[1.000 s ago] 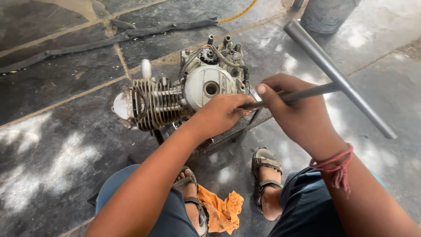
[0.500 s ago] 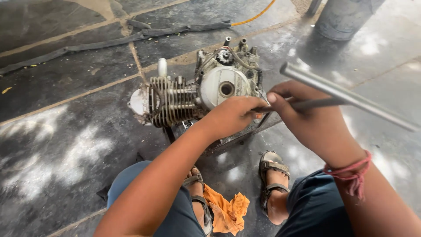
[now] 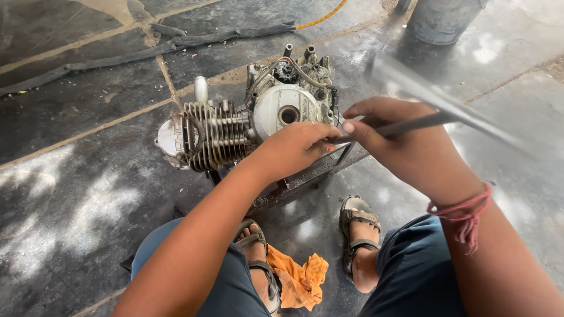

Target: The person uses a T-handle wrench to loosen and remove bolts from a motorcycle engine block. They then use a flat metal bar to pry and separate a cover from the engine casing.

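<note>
A small finned motorcycle engine [image 3: 247,120] rests on a dark metal stand [image 3: 305,176] on the stone floor. My left hand [image 3: 294,149] reaches over the engine's round side cover and grips the shaft end of a long metal T-handle wrench [image 3: 405,124]. My right hand [image 3: 411,147] holds the same shaft further back, fingers wrapped around it. The wrench's crossbar [image 3: 446,103] is blurred above my right hand. The wrench tip is hidden behind my left hand.
A grey metal bucket [image 3: 440,20] stands at the back right. A black rubber strip [image 3: 147,50] and a yellow hose [image 3: 320,19] lie on the floor behind the engine. An orange rag [image 3: 299,282] lies between my sandalled feet.
The crossbar of the wrench has swung round, from steeply angled to flatter and blurred. Both hands stay on the shaft. The view has shifted so the engine sits more centrally.
</note>
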